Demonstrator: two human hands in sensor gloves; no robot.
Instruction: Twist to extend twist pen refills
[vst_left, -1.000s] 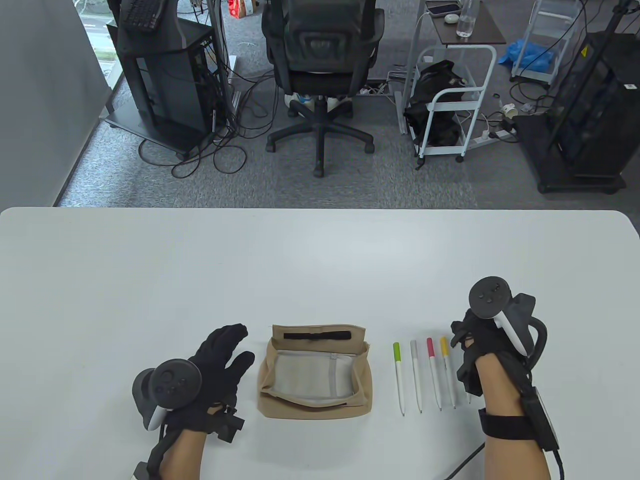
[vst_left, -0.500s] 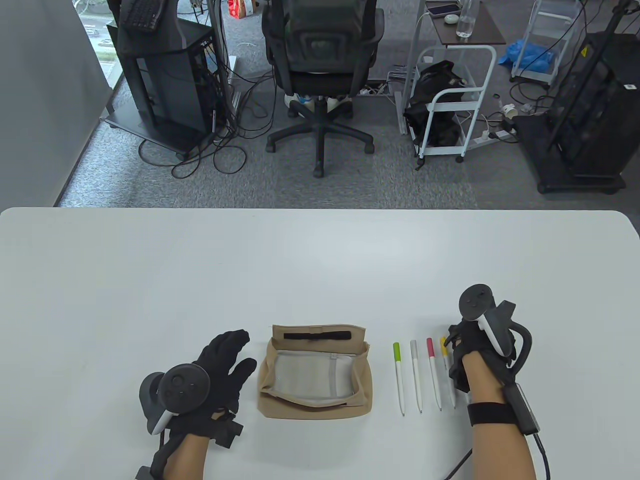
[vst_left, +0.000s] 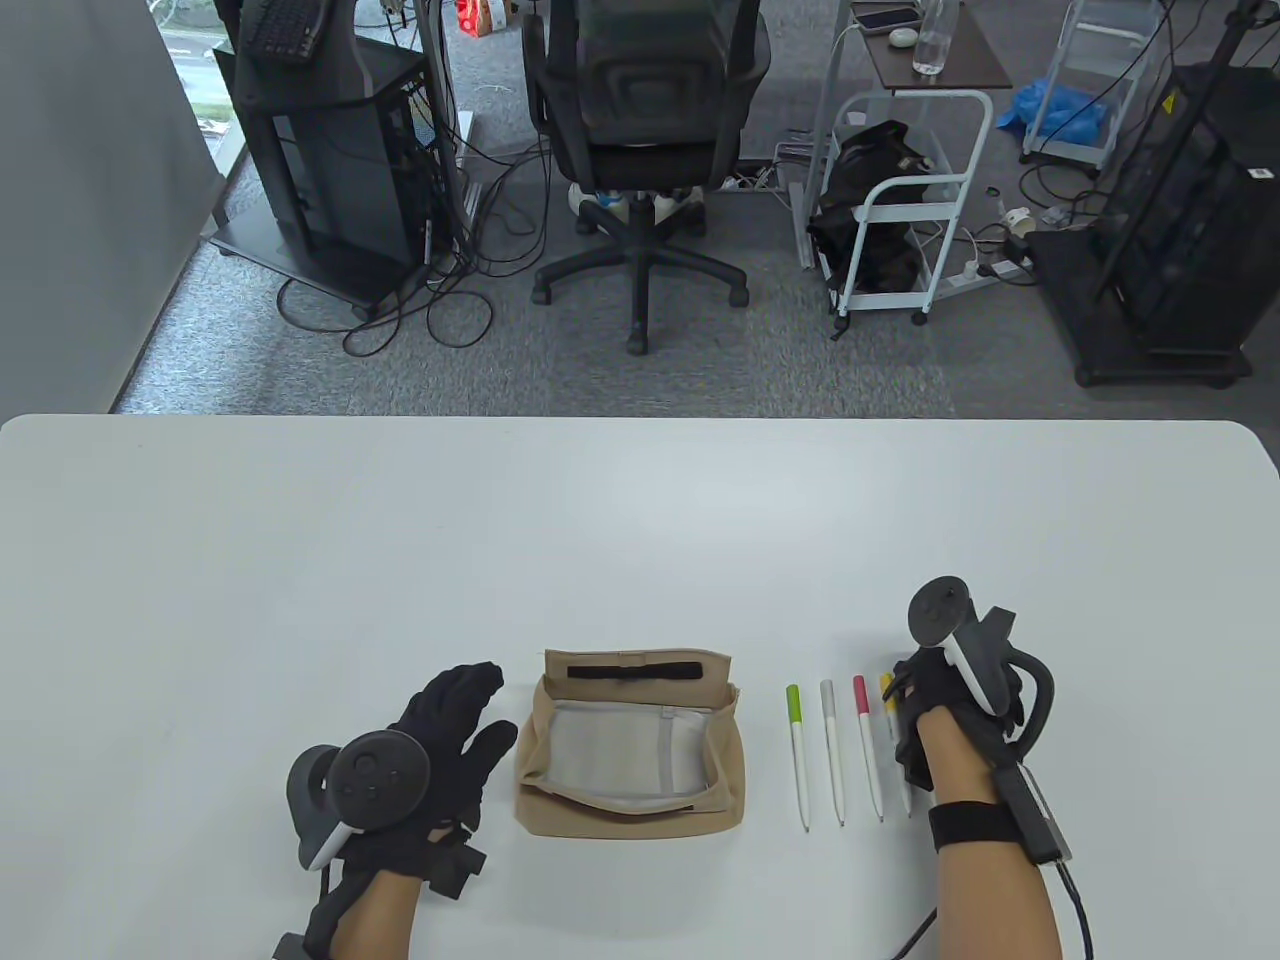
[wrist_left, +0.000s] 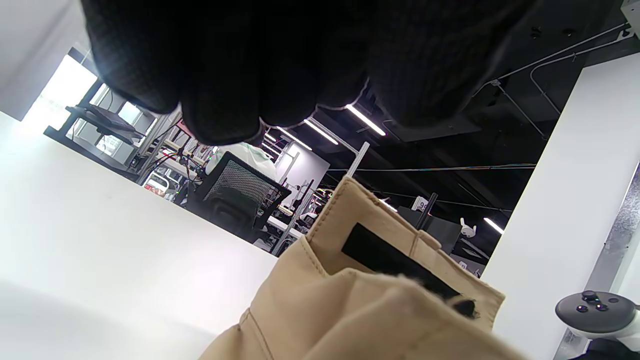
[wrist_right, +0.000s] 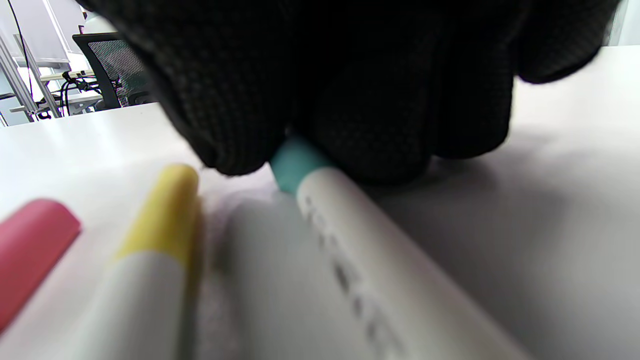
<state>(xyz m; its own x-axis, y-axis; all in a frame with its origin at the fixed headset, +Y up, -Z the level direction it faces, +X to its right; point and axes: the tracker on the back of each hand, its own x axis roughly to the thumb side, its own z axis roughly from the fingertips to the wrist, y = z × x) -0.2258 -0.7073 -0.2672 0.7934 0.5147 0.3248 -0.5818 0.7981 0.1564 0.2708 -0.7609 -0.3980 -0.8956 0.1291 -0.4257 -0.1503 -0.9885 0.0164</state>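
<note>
Several white twist pens lie side by side on the white table (vst_left: 640, 520), right of the pouch: green-topped (vst_left: 797, 745), grey-topped (vst_left: 832, 745), red-topped (vst_left: 867, 745) and yellow-topped (vst_left: 887, 688). My right hand (vst_left: 908, 692) covers a fifth, teal-topped pen. In the right wrist view my fingers (wrist_right: 350, 100) close over its teal end (wrist_right: 295, 162), and the white barrel (wrist_right: 360, 250) lies on the table beside the yellow pen (wrist_right: 160, 220) and the red pen (wrist_right: 30, 240). My left hand (vst_left: 462, 712) rests open on the table, just left of the pouch, holding nothing.
A tan fabric pouch (vst_left: 630, 745) lies open between my hands; it also shows in the left wrist view (wrist_left: 370, 290). An office chair (vst_left: 640, 150), a white cart (vst_left: 900, 200) and equipment racks stand on the floor beyond the table's far edge.
My right hand has moved left and lowered onto the rightmost pen, partly covering the yellow pen's top. My left hand has shifted slightly right, toward the pouch.
</note>
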